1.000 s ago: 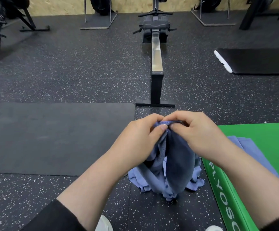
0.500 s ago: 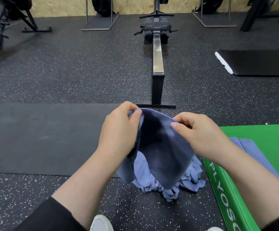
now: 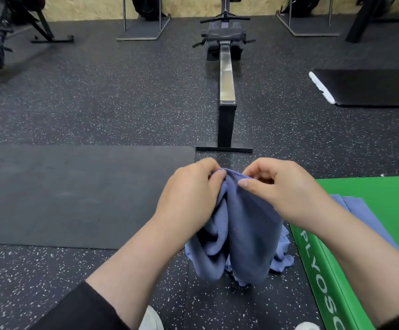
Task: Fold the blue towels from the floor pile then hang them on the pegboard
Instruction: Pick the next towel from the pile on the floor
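- Pinching the top edge of a blue towel (image 3: 248, 225), the left hand (image 3: 189, 198) and right hand (image 3: 286, 194) sit close together, fingers and thumbs clamped on the cloth.
- That towel hangs bunched in the air above the floor pile (image 3: 280, 258), its lower folds touching or just over the heap; I cannot tell which.
- Another blue towel (image 3: 360, 208) lies flat on the green plyo box (image 3: 372, 186) to the right.
- Risk: with the edge gathered so tightly, the hands may be holding the wrong corners, giving a crooked fold.
- Risk: the dangling end could snag the pile and drag loose towels along.
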A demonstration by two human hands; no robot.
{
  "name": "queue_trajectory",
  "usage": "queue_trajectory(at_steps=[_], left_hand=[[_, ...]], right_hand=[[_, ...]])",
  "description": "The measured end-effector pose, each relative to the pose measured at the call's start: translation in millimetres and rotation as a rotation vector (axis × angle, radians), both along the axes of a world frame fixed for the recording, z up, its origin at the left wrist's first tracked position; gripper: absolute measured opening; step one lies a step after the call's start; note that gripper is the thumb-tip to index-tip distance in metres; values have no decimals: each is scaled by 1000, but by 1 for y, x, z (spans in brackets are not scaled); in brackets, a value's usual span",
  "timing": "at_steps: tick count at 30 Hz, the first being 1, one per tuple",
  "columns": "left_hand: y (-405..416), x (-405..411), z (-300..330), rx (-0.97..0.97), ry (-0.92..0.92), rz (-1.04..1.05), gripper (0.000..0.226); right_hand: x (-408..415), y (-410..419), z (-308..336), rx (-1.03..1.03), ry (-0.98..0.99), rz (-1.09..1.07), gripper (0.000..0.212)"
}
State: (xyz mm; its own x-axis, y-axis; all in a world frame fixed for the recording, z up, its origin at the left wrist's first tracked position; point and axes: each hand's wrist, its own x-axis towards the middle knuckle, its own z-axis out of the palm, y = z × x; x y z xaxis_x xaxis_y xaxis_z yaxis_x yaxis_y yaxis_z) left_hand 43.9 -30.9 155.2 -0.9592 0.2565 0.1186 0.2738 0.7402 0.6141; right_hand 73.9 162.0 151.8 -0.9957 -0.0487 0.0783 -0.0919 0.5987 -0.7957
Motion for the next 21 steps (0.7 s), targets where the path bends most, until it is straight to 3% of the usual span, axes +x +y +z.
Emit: queue_trajectory(at_steps=[4,6,8,11,14,21], left_hand=[[-14,-13,3,81,29,221,24],[-18,-15,5,99,12,222,17],[-15,-9,9,112,-30,119,10],[-4,4,10,39,-79,-99,39],[4,7,6,-45,-73,-197,52],[3,6,3,-66,-33,-178,14]], right_hand=[[0,8,-1,122,-47,-11,19],[0,8,-1,123,-18,-22,21],[0,5,0,113,14,-11,19],[2,-1,3,120,32,31,14],[1,-4,2,152,36,77,12],[1,-4,3,3,34,31,7]])
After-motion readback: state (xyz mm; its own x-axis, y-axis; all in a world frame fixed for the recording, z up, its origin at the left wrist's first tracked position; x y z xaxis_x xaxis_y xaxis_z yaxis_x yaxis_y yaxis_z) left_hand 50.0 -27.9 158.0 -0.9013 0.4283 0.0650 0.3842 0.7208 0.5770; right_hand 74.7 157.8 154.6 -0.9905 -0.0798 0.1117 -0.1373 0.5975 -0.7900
